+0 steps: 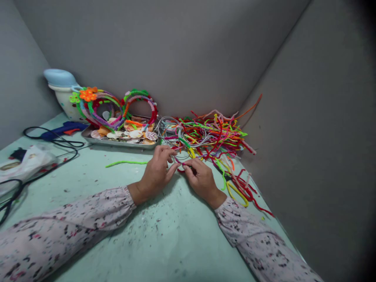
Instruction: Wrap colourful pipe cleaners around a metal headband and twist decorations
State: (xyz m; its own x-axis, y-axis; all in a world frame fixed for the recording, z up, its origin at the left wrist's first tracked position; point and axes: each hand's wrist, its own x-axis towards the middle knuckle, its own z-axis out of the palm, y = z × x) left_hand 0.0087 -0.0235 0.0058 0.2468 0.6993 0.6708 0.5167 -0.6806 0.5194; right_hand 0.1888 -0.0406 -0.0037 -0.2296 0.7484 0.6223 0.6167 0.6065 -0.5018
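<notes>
My left hand [158, 171] and my right hand [202, 178] meet above the middle of the table. Between their fingertips is a thin pipe cleaner [177, 160], purple to magenta, with a dark red part below it. Both hands are closed in a pinch on it. Whether it is wound around a wire is too small to tell. A bright green pipe cleaner [126, 162] lies on the table, its right end reaching my left hand. Just beyond my fingers are loops of grey wire [167, 127] and a pile of many-coloured pipe cleaners [217, 135].
A metal tray [117, 144] holds seashells [135, 134], with pipe-cleaner-wrapped headbands [141, 94] standing in it. Behind is a white bin [66, 102] with a blue lid. Left lie a blue tool [60, 131], a black cord [75, 145] and a plastic bag [38, 158]. A yellow handle [237, 196] lies right.
</notes>
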